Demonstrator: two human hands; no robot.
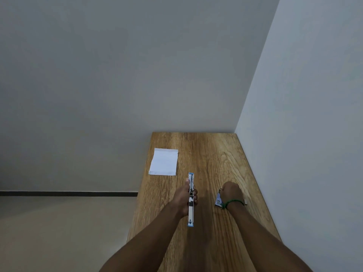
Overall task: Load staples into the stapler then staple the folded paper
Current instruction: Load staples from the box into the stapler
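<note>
My left hand (184, 199) is curled round the stapler (191, 213), which looks swung open, over the counter (216, 154). My right hand (231, 193) covers the staple box (218, 201), and I cannot tell its grip. I'd lift one strip, legs down, keeping the channel level. The folded paper (164, 161) lies far-left.

Staple box (218, 200) mostly behind right hand (231, 193)
</note>
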